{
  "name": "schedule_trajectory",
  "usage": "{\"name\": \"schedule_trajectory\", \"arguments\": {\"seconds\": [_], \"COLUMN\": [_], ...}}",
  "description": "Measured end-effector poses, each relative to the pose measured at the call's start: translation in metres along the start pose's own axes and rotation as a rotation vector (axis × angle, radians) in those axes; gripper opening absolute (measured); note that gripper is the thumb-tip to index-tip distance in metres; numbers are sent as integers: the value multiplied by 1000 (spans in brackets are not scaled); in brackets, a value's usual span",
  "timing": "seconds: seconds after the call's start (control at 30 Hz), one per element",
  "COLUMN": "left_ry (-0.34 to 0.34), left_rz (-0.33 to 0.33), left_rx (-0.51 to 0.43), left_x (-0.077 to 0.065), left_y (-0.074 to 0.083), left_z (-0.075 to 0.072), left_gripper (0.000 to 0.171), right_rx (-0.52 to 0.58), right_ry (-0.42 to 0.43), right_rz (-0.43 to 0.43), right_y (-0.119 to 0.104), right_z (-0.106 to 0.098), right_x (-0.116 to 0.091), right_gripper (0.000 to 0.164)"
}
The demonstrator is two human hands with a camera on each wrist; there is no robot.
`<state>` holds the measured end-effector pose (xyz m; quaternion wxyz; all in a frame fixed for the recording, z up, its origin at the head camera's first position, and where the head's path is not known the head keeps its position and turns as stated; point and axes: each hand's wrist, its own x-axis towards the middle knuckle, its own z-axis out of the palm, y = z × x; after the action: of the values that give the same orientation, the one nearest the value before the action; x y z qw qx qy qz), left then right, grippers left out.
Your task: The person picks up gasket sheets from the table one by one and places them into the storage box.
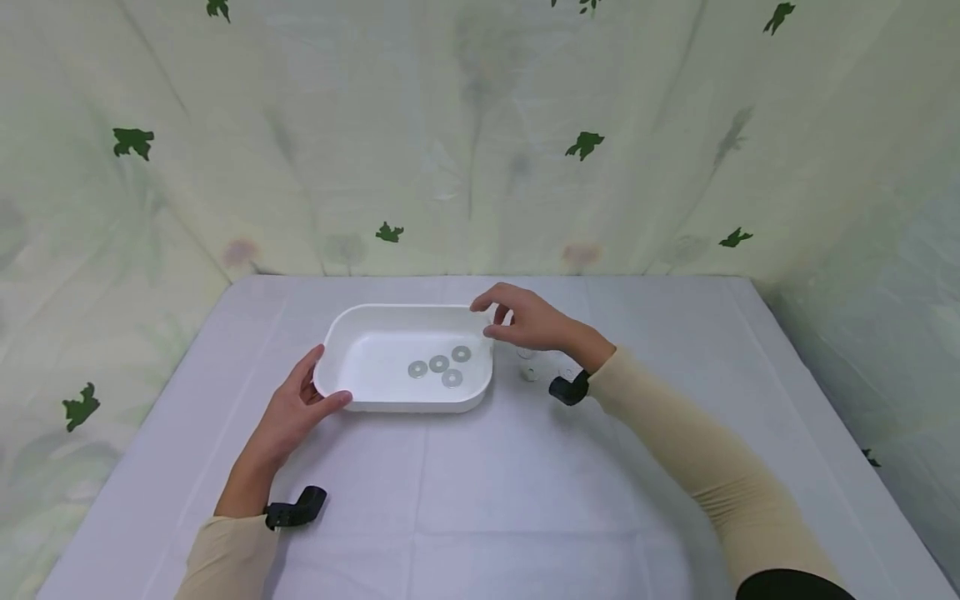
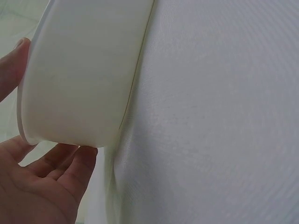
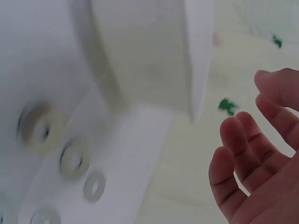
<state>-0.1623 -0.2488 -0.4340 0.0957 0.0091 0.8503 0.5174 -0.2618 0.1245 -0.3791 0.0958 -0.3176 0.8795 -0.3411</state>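
A white oblong tray (image 1: 371, 354) with rounded corners stands on the table in the head view. Several flat grey washers (image 1: 438, 363) lie inside it, right of the middle. My left hand (image 1: 296, 408) grips the tray's left end, its thumb at the near corner and its fingers at the outer wall. The left wrist view shows that wall (image 2: 84, 70) from close by. Over the tray's right end hovers my right hand (image 1: 528, 318), its fingers loosely bent. Nothing shows between those fingers (image 3: 233, 163) in the right wrist view.
Right of the tray, partly under my right wrist, lie several pale ring-shaped pieces (image 1: 529, 373); they are blurred in the right wrist view. A white cloth (image 1: 480, 500) covers the table. Behind it hangs a pale curtain (image 1: 480, 150) with green leaf shapes.
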Motion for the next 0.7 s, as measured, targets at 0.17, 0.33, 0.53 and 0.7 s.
{"name": "schedule_trajectory", "arguments": {"seconds": [0.17, 0.33, 0.53, 0.7], "left_ry": [5, 9, 9, 4], "left_rz": [-3, -12, -18, -21], "left_rx": [10, 18, 15, 13], "left_x": [1, 1, 0, 1], "left_y": [1, -1, 0, 0], "left_z": [-1, -1, 0, 1], "left_gripper": [102, 103, 103, 102], "right_rx": [-73, -111, -90, -73], "right_ry": [13, -1, -4, -21], "right_rz": [89, 153, 218, 286], "right_y": [23, 51, 72, 79], "right_z": [-16, -24, -26, -20], "right_x": [-6, -12, -16, -14], "right_gripper": [35, 34, 34, 35]}}
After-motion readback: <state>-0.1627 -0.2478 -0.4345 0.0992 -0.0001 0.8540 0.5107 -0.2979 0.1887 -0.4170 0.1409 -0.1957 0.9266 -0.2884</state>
